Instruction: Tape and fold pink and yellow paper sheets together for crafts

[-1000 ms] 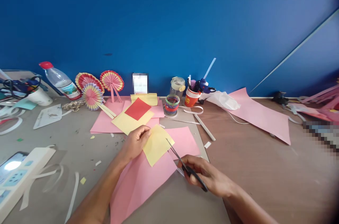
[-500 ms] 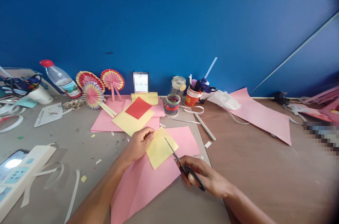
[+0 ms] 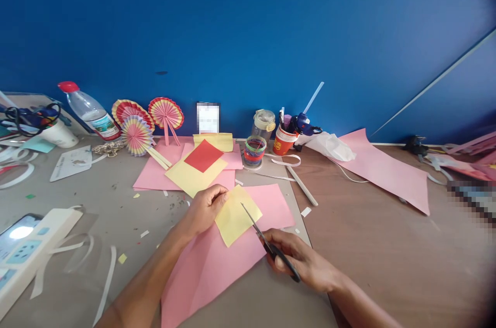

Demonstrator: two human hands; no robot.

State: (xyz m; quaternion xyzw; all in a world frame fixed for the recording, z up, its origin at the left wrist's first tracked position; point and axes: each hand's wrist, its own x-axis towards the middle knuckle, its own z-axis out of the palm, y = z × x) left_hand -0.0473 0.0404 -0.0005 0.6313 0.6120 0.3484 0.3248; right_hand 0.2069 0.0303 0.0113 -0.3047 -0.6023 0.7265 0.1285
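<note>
My left hand (image 3: 207,209) pinches the left edge of a square yellow sheet of paper (image 3: 234,222) between thumb and fingers. In my right hand (image 3: 296,255) is a pair of black-handled scissors (image 3: 273,250), its blades lying over the yellow sheet and pointing up and left. How far the blades are apart is hard to make out. Beneath the yellow sheet lies a large pink sheet (image 3: 217,271) on the grey mat. Just beyond, a red paper square (image 3: 203,156) rests on another yellow sheet (image 3: 180,178).
Folded paper fans (image 3: 166,112), a tilted plastic bottle (image 3: 91,113), a jar of rubber bands (image 3: 254,151) and a red paper cup (image 3: 283,142) line the blue wall. At left lies a power strip (image 3: 50,230). A pink sheet (image 3: 395,175) curls on the brown table at right.
Hands, scissors and yellow sheet keep almost the same places relative to each other. The whole view has shifted very slightly.
</note>
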